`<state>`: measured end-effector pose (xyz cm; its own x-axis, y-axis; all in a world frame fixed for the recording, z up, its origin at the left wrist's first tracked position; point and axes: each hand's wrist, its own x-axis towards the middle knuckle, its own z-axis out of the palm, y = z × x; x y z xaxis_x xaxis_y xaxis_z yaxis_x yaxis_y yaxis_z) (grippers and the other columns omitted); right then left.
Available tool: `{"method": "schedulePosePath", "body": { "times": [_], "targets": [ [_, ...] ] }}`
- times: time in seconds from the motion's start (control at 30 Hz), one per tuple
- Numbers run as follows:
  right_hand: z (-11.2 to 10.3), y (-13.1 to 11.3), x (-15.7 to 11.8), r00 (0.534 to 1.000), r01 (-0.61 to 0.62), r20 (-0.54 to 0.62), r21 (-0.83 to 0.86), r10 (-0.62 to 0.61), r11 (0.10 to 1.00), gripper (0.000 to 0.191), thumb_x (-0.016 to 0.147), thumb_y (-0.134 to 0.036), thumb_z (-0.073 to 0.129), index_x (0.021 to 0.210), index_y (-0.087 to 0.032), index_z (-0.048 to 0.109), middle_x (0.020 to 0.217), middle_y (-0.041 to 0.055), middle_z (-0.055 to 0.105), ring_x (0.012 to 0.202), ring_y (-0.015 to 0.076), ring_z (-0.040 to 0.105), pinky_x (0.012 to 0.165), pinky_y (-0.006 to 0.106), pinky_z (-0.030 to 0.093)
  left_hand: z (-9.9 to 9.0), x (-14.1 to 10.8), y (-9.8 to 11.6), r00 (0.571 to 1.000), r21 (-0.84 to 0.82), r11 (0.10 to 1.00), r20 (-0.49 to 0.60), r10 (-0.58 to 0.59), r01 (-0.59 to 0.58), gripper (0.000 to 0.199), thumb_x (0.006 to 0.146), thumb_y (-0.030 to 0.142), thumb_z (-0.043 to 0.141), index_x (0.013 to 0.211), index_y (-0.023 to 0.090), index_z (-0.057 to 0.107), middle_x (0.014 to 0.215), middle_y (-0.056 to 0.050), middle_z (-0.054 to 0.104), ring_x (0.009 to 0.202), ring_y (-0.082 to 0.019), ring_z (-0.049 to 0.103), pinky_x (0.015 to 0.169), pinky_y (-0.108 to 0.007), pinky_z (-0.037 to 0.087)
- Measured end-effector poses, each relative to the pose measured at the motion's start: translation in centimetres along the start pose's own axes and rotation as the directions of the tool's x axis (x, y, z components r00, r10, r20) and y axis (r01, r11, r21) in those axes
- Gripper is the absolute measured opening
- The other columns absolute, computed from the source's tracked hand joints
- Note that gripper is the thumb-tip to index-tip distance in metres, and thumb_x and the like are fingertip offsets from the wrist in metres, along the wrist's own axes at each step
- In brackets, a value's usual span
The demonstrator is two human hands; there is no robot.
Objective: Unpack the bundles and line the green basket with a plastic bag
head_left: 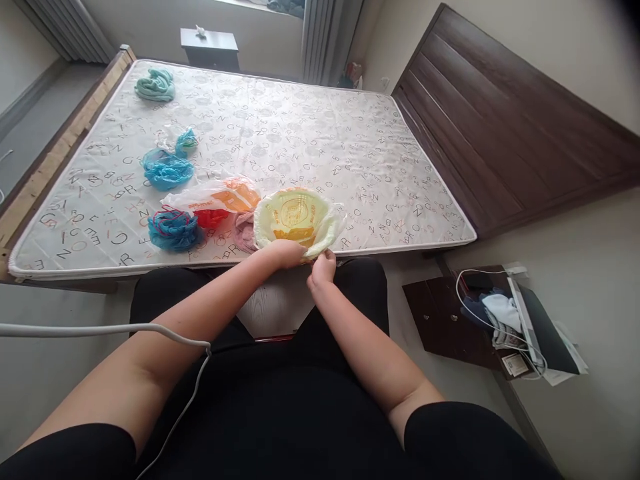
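At the near edge of the mattress (340, 140) is a round, pale yellow-green opening that looks like a bin lined with a plastic bag (295, 212). Orange print shows on the bag, and its thin edge spreads out to the right. My left hand (287, 253) is closed on the near rim. Just right of it, my right hand (323, 268) pinches the bag's edge from below. Both sets of fingertips are partly hidden. Touching the left side lies a pink cloth (245, 233), beside a white-and-orange plastic bag (217, 197).
Blue bags (175, 231) (167, 169), a red bag (212, 218) and a green cloth (155, 85) lie on the mattress's left half. A dark headboard (500, 113) stands right. A cluttered nightstand (440, 320) is at lower right. A white cable (100, 330) crosses my left arm.
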<state>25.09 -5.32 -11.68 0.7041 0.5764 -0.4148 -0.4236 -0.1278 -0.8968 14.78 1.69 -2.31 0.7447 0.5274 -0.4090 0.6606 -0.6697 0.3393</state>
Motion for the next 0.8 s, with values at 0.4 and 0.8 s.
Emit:
{"method": "schedulePosePath", "body": {
  "times": [0.4, 0.8],
  "targets": [
    [-0.3, -1.9, 1.9, 0.926, -0.369, 0.098, 0.044, 0.364, 0.928, 0.005, 0.091, -0.026, 0.054, 0.095, -0.023, 0.052, 0.071, -0.0057, 0.058, 0.053, 0.0091, 0.055, 0.054, 0.022, 0.051, 4.8, -3.7, -2.7, 0.300, -0.617, 0.782, -0.766, -0.568, -0.095, 0.026, 0.097, 0.040, 0.061, 0.116, 0.023, 0.064, 0.127, -0.013, 0.066, 0.126, -0.029, 0.059, 0.111, -0.046, 0.044],
    [0.5, -0.9, 1.2, 0.911, -0.282, 0.251, -0.200, 0.328, 0.938, 0.005, 0.084, -0.021, 0.057, 0.089, -0.021, 0.058, 0.074, -0.0030, 0.062, 0.053, 0.0111, 0.057, 0.050, 0.022, 0.047, 7.7, -0.8, -5.8, 0.691, -0.768, -0.479, 0.066, -0.720, -0.426, 0.015, 0.097, 0.029, 0.066, 0.108, 0.019, 0.060, 0.093, -0.005, 0.073, 0.076, -0.014, 0.070, 0.073, -0.027, 0.059]
  ]
}}
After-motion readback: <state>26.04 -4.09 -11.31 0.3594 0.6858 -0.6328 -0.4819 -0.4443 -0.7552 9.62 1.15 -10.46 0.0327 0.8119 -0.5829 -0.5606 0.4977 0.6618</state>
